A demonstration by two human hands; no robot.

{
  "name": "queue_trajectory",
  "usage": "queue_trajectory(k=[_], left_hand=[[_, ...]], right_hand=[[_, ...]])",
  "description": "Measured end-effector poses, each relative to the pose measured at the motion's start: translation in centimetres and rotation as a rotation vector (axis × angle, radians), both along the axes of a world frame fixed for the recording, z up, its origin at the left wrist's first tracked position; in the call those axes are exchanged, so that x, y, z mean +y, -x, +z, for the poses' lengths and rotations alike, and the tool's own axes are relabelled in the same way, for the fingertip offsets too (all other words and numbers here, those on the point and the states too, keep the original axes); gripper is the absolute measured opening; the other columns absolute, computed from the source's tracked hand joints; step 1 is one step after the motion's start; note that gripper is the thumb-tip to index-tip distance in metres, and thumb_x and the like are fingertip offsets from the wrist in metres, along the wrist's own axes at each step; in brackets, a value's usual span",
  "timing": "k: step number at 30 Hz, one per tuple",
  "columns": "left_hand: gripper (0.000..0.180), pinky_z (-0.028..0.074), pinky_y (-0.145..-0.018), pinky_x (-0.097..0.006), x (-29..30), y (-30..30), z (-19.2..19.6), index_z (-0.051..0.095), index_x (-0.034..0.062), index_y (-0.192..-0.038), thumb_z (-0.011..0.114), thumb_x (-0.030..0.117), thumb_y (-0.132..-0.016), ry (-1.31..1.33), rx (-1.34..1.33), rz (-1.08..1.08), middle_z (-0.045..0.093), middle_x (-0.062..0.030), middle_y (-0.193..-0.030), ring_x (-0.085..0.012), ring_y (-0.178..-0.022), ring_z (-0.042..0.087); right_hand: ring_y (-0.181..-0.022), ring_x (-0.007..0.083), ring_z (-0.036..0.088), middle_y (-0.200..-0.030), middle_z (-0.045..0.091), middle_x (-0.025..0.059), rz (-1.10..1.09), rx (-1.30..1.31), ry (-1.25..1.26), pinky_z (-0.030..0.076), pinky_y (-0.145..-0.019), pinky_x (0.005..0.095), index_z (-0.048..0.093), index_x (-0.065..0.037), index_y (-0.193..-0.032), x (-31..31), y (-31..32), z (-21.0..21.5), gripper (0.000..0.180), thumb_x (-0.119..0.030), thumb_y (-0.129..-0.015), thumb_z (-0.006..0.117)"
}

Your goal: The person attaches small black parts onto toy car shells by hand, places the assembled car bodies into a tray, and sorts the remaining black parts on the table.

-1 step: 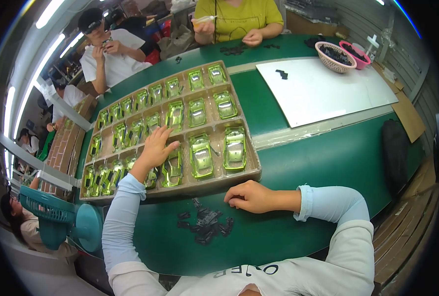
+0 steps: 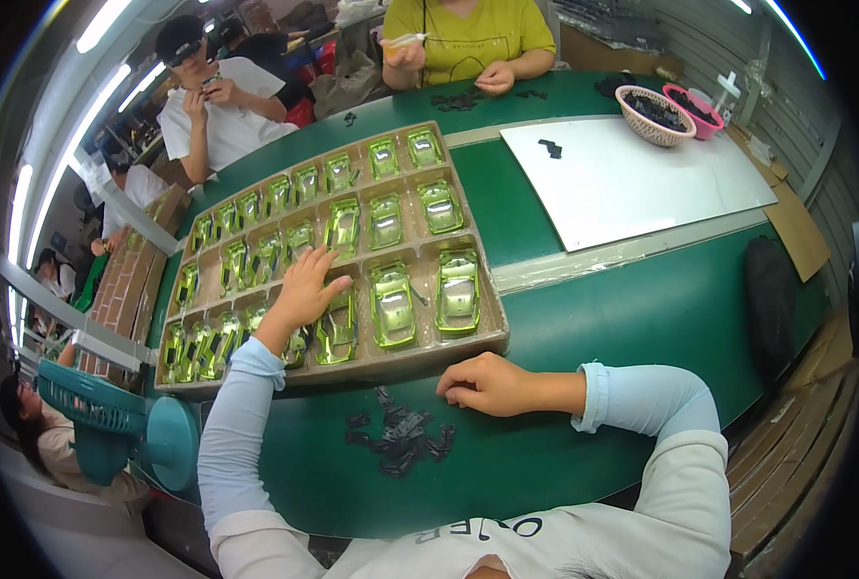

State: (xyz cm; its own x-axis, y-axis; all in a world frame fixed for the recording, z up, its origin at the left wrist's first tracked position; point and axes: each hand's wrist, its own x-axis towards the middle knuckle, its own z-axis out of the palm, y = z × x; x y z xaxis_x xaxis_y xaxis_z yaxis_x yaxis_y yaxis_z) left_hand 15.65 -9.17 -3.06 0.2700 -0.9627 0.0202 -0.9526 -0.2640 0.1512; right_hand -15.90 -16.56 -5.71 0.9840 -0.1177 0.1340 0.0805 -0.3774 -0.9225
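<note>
My left hand [image 2: 304, 289] is over the brown compartment tray [image 2: 476, 348], fingers spread, next to a green toy car body [image 2: 336, 331] in the near row. Nothing shows in its grasp. My right hand [image 2: 488, 384] rests on the green table just in front of the tray's near right corner. Its fingers are curled in, and whatever they may hold is hidden. Several shiny translucent green car bodies fill the tray in three rows; one is the near-right car body [image 2: 457, 291]. A loose pile of small black parts [image 2: 402, 439] lies on the table between my forearms.
A white board [image 2: 632, 188] bears a few black pieces and a pale basket [image 2: 654, 118] of black parts, beside a pink basket [image 2: 697, 108]. A teal fan [image 2: 171, 444] stands at left. Across the table, a person in yellow-green [image 2: 468, 43] and another in white [image 2: 219, 106] handle small things.
</note>
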Motion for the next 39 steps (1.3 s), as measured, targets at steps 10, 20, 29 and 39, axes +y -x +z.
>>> queue_trajectory(k=[10,20,29,39], left_hand=[[0.044,0.030,-0.096,-0.039,2.5,5.2,5.8,0.053,0.0022,-0.110,0.058,0.033,-0.078,0.590,-0.057,-0.116,0.047,-0.0195,-0.119,-0.0341,-0.116,0.038],[0.016,0.040,-0.079,-0.033,12.9,17.6,1.3,0.062,0.0016,-0.083,0.064,0.003,-0.068,0.423,0.262,0.002,0.056,-0.0098,-0.090,-0.0249,-0.090,0.051],[0.017,0.038,-0.071,-0.036,12.9,20.2,0.9,0.065,0.0038,-0.082,0.059,0.001,-0.066,0.443,0.215,0.018,0.048,-0.0078,-0.074,-0.0257,-0.079,0.046],[0.018,0.037,-0.069,-0.036,13.2,20.8,1.1,0.065,0.0039,-0.081,0.062,0.005,-0.063,0.481,0.153,0.031,0.046,-0.0087,-0.071,-0.0269,-0.075,0.045]], right_hand=[[-0.063,0.0128,0.059,-0.070,0.061,0.0090,-0.077,0.062,-0.085,0.048,-0.060,0.0249,0.059,0.001,-0.087,-1.3,-0.7,0.1,0.012,-0.003,-0.077,0.054],[-0.063,0.0132,0.059,-0.069,0.061,0.0087,-0.055,0.060,-0.050,0.047,-0.060,0.0250,0.059,0.002,-0.087,-0.2,-0.3,0.3,0.012,-0.003,-0.077,0.053],[-0.061,0.0146,0.058,-0.068,0.061,0.0098,-0.055,0.039,-0.031,0.046,-0.059,0.0257,0.059,0.001,-0.086,-0.5,-0.9,-0.3,0.013,-0.004,-0.076,0.053],[-0.065,0.0178,0.060,-0.072,0.061,0.0106,-0.038,-0.152,0.118,0.048,-0.062,0.0286,0.061,-0.002,-0.084,-1.0,-0.9,-0.7,0.011,-0.006,-0.075,0.057]])
